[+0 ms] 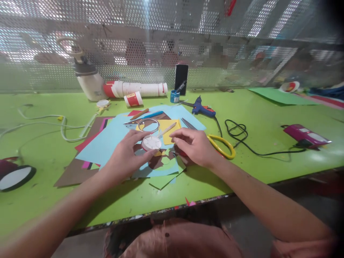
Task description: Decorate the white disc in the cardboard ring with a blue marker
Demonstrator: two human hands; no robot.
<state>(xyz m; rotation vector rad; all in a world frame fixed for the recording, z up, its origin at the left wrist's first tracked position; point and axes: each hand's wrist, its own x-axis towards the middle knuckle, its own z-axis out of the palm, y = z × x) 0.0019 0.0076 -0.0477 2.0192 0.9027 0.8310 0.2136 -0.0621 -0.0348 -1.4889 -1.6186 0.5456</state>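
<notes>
My left hand [131, 150] grips a small round white piece [151, 142] between thumb and fingers. It looks like the cut-off bottom of a paper cup, with dark lines drawn on top and a reddish side. My right hand [195, 145] hovers just right of it, thumb and fingertips drawn together; whether anything small is between them I cannot make out. Behind that hand lies a pair of scissors with yellow handles [221, 147]. A pale pen-like stick [168, 129] rests on yellow paper [164, 125]. Light blue paper [102, 145] and green scraps [168, 161] spread beneath both hands.
A tape roll [148, 124] sits beyond the left hand. Farther back are stacked paper cups [139, 89], a single cup [133, 99], a jug [90, 80], a blue jar [175, 96] and a phone [181, 77]. A blue glue gun [202, 108] trails its cord right.
</notes>
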